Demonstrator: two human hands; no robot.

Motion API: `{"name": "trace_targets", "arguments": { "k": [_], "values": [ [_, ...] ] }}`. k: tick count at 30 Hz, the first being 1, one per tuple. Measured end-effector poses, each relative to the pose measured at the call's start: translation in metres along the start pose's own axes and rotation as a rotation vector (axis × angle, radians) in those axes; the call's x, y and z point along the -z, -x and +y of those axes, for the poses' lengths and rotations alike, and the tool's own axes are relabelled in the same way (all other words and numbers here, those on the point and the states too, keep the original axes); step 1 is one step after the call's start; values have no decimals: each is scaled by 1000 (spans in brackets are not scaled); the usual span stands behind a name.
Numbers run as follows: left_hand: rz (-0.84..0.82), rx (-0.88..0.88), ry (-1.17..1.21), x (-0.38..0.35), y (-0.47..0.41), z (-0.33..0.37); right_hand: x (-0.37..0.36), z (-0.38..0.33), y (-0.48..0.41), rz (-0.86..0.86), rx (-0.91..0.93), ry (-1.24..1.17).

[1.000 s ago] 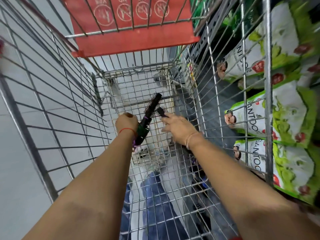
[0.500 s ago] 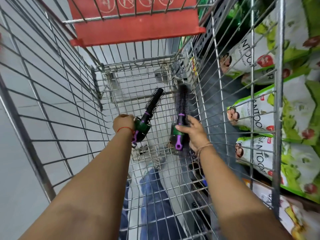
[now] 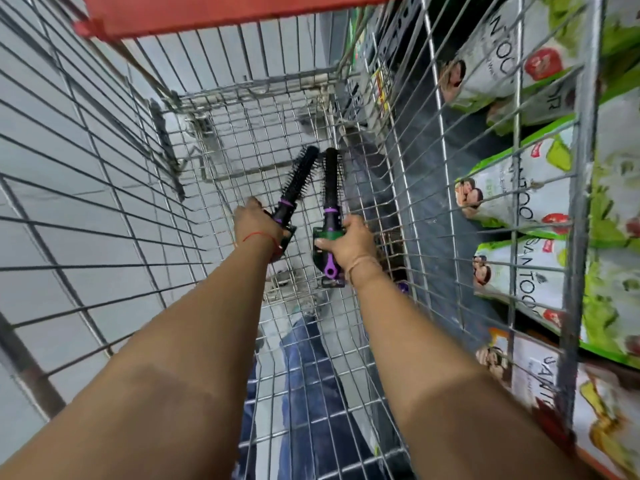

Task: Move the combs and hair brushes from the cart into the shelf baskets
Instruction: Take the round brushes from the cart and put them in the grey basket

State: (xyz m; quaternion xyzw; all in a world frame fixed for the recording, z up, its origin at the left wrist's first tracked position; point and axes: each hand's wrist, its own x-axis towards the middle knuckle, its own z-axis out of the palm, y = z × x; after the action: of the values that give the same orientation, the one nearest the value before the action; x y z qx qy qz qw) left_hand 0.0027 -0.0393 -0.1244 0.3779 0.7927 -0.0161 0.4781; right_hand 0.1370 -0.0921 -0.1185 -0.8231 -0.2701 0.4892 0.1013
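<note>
Now I am gripping one round brush (image 3: 300, 178) in my left hand (image 3: 256, 225) inside the cart (image 3: 363, 216). My right hand (image 3: 349, 242) is grasping the second round brush (image 3: 330, 183), just beside the first.

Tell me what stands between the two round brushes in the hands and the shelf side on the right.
The cart's wire side wall does. The left hand and right hand each hold a round brush down inside the cart, and the green packets show only through that mesh. No shelf basket is in view.
</note>
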Motion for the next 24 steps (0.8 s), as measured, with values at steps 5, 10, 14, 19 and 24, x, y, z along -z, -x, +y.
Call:
{"name": "trace_targets", "arguments": {
  "k": [5, 10, 14, 19, 24],
  "values": [
    [-198, 104, 342, 14, 10, 5, 15, 2, 16, 28, -44, -366],
    [-414, 16, 594, 25, 34, 17, 12, 1, 49, 212, 49, -554],
    [-630, -206, 539, 51, 54, 48, 5, -19, 77, 412, 91, -631],
    [-833, -474, 350, 99, 109, 81, 15, -50, 142, 738, 184, -701],
    [-1054, -700, 204, 142, 201, 113, 57, -77, 235, 1130, 319, -796]
  ]
}}
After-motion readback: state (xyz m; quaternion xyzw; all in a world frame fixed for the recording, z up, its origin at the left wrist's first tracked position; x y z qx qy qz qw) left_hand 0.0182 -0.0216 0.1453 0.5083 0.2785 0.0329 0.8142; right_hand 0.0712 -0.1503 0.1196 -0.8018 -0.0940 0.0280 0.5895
